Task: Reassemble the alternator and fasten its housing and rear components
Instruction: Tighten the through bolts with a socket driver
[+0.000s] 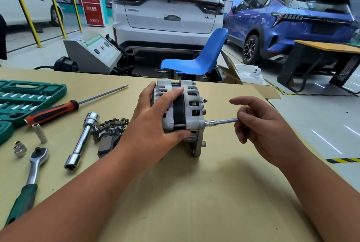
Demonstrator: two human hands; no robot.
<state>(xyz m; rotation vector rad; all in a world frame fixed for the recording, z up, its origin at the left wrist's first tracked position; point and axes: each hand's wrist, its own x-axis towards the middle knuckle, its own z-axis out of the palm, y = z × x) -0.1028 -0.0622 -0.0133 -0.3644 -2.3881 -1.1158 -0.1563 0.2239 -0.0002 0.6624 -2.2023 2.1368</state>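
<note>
Alternator (191,103) stands on edge mid-tabletop (194,193), toward the far edge, housing halves mated around the stator. Left hand (153,125) is clamped over the half away from the tool, steadying it. Right hand (261,129) pinches the end of a socket extension (222,122) seated on a near-side through-bolt (178,126), so I'd say the housing bolts are mid-tightening. Rectifier plate (111,127) lies loose just left of the alternator: rear components not yet fitted. Ratchet (33,165) lies unused near the left edge.
</note>
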